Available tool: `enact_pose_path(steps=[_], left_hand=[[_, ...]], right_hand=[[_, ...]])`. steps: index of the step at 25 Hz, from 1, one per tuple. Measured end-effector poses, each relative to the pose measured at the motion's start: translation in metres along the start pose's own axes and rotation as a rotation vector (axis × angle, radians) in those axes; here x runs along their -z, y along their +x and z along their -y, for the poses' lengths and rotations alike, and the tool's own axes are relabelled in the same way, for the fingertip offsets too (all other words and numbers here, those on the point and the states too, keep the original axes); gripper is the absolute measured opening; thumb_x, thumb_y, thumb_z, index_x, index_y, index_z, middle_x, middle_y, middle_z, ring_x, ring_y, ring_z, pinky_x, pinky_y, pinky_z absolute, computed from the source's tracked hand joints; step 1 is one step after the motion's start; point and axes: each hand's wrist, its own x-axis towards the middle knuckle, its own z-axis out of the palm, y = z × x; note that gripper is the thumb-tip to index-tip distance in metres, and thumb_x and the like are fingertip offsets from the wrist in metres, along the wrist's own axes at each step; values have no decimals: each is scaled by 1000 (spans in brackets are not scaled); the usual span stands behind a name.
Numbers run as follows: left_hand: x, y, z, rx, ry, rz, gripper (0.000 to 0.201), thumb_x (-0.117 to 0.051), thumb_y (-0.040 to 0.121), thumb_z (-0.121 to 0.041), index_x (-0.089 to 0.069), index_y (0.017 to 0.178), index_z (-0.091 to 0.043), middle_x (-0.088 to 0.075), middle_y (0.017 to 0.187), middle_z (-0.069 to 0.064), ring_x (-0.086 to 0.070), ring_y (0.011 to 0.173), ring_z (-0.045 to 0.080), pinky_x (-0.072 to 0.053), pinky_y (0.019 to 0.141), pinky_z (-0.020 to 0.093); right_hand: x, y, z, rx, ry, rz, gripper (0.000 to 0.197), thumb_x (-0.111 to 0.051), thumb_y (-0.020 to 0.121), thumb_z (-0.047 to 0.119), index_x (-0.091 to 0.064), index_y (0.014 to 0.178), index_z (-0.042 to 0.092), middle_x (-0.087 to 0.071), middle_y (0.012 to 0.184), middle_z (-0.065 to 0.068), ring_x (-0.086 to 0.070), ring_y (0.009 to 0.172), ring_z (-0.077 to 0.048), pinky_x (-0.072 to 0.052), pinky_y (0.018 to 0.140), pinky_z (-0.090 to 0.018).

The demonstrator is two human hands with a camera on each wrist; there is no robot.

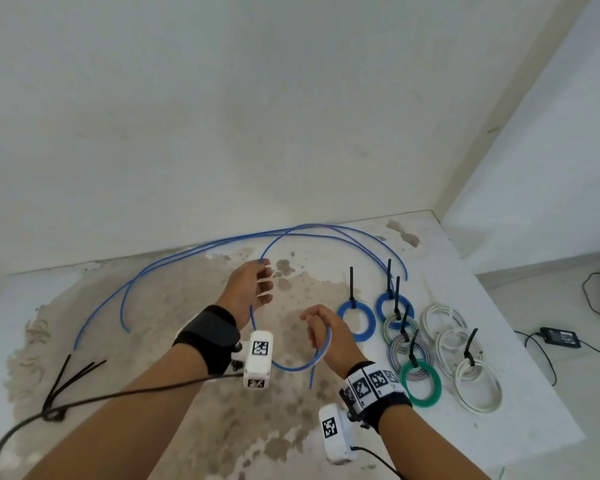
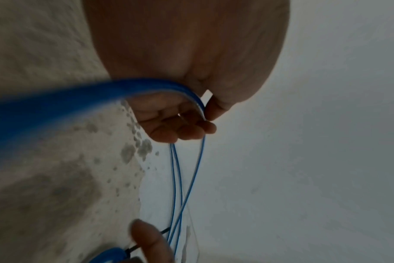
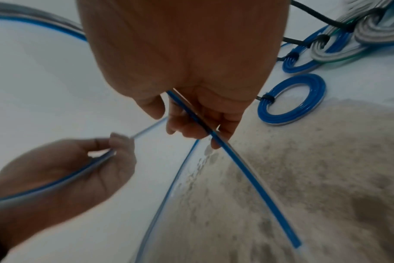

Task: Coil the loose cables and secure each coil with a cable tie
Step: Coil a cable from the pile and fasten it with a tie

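A white surface (image 1: 520, 362) with a large brown stained patch is set into a corner of white walls (image 1: 222, 98); a floor with a black power adapter (image 1: 561, 337) is seen to the right.

One loose blue cable (image 1: 201, 247) is spread in long arcs toward the back wall. Its near end is looped between both hands. It is pinched in the left hand (image 1: 248, 291), fingers curled round it. It is held in the right hand (image 1: 326, 332), passing through the curled fingers, with the cut end (image 3: 296, 245) hanging free.

Tied coils to the right, as counted: two blue (image 1: 356, 322), two grey, one green (image 1: 420, 383), about three white (image 1: 478, 386); overlap makes the white count uncertain.

A bundle of spare black cable ties (image 1: 71, 379) is lying left; number cannot be told.
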Motion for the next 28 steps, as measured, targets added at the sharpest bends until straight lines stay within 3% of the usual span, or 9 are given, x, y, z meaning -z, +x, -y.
enact_pose_path(steps=[3,6,10,14,16,20,24,26,28], left_hand=[[27,-31,6,-38,74,-45,18,-42,105,-19,-60,109,-15,-57,79,-1,-50,62,15,-40,59,32],[57,-55,18,-95,42,-157,20,-39,106,-17,-57,115,-14,-59,79,0,-50,63,15,-39,59,33],[97,-63,38,-58,37,-273,22,-38,107,-20,-53,121,-14,-67,95,3,-55,72,17,-44,63,34],[133,-58,57,173,660,-257,54,-49,104,-32,-37,150,-7,-45,150,13,-48,133,31,-40,106,40],[137,-69,57,59,796,-227,56,-49,103,-40,-37,151,-14,-39,156,9,-38,143,27,-32,111,35],[119,-105,44,-276,499,144,50,-41,99,-60,-69,114,-21,-75,108,-1,-67,110,13,-45,105,31],[114,-118,45,-458,538,274,32,-54,94,-50,-67,111,-25,-65,72,2,-63,71,21,-52,77,35],[125,-116,56,-537,648,237,17,-63,96,-33,-62,113,-34,-59,76,-14,-57,70,10,-50,73,28],[135,-113,64,-556,689,174,29,-65,96,-24,-55,117,-42,-61,97,-24,-59,84,6,-49,77,20]], right_hand=[[1,2,19,43,-8,-37,28,-47,107,37,-65,98,18,-53,64,15,-52,65,-12,-52,68,-41],[-11,7,38,103,-22,12,20,-56,103,37,-63,93,22,-50,69,3,-52,67,-14,-54,70,-49],[-38,7,49,98,-137,92,14,-58,102,32,-62,90,25,-50,66,5,-50,60,-7,-45,60,-29],[-54,8,55,-52,-212,111,5,-56,102,24,-60,98,24,-51,74,3,-44,53,-8,-36,48,-14],[-62,6,59,-84,-201,91,7,-55,101,20,-61,101,25,-51,75,3,-44,53,-8,-36,45,-14],[-76,-1,64,-127,-232,62,19,-51,101,12,-58,104,29,-58,85,3,-49,59,-12,-41,53,-20],[-85,-5,82,-225,-32,-50,18,-44,102,12,-55,113,22,-55,100,1,-50,74,-14,-46,69,-34],[-85,-6,94,-267,186,-117,15,-43,105,15,-56,112,21,-47,95,1,-45,77,-14,-46,70,-33],[-85,-8,105,-310,399,-165,15,-41,107,16,-56,108,20,-40,83,0,-38,69,-15,-46,70,-34]])
